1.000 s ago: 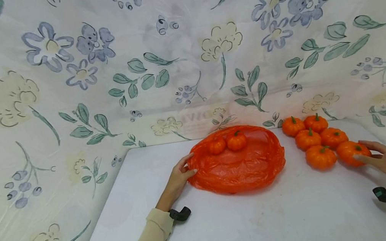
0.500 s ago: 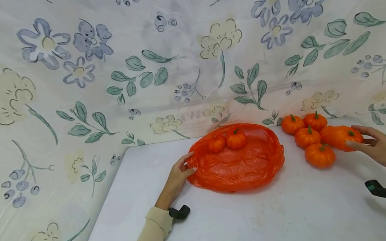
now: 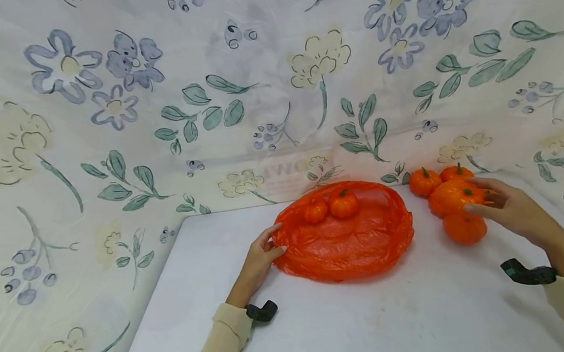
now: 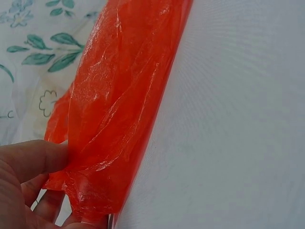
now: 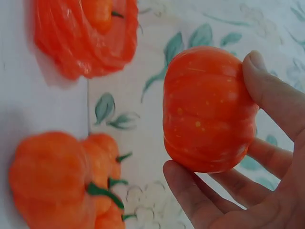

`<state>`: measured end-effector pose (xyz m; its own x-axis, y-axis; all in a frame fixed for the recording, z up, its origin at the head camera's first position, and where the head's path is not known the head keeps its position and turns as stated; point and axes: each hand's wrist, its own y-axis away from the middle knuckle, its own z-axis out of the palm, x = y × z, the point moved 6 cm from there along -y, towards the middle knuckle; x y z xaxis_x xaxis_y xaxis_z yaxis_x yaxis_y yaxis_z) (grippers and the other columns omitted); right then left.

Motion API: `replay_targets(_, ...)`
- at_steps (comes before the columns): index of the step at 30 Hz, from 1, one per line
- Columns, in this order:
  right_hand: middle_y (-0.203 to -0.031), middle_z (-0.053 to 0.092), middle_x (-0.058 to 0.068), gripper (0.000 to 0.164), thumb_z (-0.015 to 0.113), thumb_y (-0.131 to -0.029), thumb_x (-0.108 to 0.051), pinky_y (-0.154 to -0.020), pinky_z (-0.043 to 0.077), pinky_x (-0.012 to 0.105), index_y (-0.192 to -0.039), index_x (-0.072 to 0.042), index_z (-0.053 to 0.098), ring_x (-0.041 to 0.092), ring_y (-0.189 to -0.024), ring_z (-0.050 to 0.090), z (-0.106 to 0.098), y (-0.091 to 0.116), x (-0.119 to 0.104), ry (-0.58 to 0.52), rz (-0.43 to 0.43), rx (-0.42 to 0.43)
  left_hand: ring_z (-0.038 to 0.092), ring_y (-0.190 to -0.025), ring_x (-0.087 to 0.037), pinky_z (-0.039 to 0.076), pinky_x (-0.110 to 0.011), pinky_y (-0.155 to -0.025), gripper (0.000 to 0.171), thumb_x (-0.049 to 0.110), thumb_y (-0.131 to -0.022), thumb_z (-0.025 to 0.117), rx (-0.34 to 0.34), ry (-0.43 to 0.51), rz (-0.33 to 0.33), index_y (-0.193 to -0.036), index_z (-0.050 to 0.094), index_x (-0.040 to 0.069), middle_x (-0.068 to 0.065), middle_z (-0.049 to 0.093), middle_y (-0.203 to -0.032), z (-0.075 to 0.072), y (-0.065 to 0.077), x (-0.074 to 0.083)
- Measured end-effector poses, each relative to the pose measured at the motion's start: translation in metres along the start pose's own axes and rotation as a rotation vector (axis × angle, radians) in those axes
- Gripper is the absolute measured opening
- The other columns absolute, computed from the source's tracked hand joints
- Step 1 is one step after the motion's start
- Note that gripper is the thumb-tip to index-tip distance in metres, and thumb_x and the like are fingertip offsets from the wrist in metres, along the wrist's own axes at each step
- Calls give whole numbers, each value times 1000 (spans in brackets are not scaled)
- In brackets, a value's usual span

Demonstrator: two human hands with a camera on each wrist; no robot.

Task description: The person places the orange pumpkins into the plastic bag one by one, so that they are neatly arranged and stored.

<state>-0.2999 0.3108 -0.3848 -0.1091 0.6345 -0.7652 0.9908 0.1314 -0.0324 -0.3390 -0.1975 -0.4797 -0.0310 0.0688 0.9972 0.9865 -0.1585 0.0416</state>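
Observation:
In the head view a red plastic bag point(image 3: 344, 251) lies opened out on the white table, with two small pumpkins point(image 3: 344, 205) inside toward the back. My left hand point(image 3: 258, 261) pinches the bag's left rim; the left wrist view shows thumb and fingers on the thin crinkled plastic point(image 4: 119, 95). My right hand point(image 3: 516, 208) holds an orange pumpkin point(image 5: 209, 109) between thumb and fingers, raised above the table. From the head, this pumpkin overlaps a cluster of similar pumpkins point(image 3: 465, 230) to the right of the bag.
The cluster has several green-stemmed pumpkins point(image 5: 52, 181), close together near the table's back right. A flowered cloth point(image 3: 274, 87) hangs right behind the table's point(image 3: 375, 324) back edge. Each wrist wears a dark camera mount point(image 3: 528, 272).
My right hand has lifted the pumpkin off the table from the right end of the cluster and carried it leftward over the others. My left hand stays at the bag's rim.

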Motion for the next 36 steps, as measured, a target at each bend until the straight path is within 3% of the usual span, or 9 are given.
replay_targets(7, -155, 28, 32, 80, 65, -95, -43, -97, 49, 65, -157, -9, 27, 56, -130, 40, 24, -18, -28, 14, -35, -60, 48, -131, -27, 53, -25, -98, 60, 0, -91, 62, 9, -22, 2, -147, 49, 18, -6, 40, -157, -3, 0, 2)
replay_targets(15, -155, 36, 23, 81, 69, -90, -51, -93, 55, 56, -155, -18, 34, 48, -129, 46, 49, -38, -60, 21, -109, -105, 48, -132, -27, 53, -28, -100, 60, -1, -91, 63, 14, -11, -4, -147, 50, 18, -6, 40, -157, -2, 1, 1)
replay_targets(19, -158, 31, 20, 84, 70, -87, -56, -97, 52, 59, -155, -21, 35, 47, -133, 42, 60, -50, -71, 11, -125, -128, 48, -134, -27, 53, -30, -101, 60, -1, -91, 63, 19, -15, -3, -146, 50, 18, -6, 40, -157, -3, 1, -1)
replay_targets(25, -153, 41, 17, 76, 71, -91, -42, -101, 52, 55, -153, -17, 37, 42, -132, 49, 81, -70, -91, -93, -212, -183, 48, -134, -27, 52, -30, -102, 61, -2, -91, 63, 14, -8, 3, -146, 50, 18, -6, 40, -157, -3, -1, -2)
replay_targets(36, -147, 49, 13, 69, 74, -90, -36, -104, 50, 53, -148, -16, 44, 36, -126, 53, 128, -102, -118, -91, -327, -292, 47, -136, -28, 53, -33, -102, 60, 2, -92, 64, 12, -20, 1, -147, 50, 21, -4, 38, -159, -2, -1, -5)
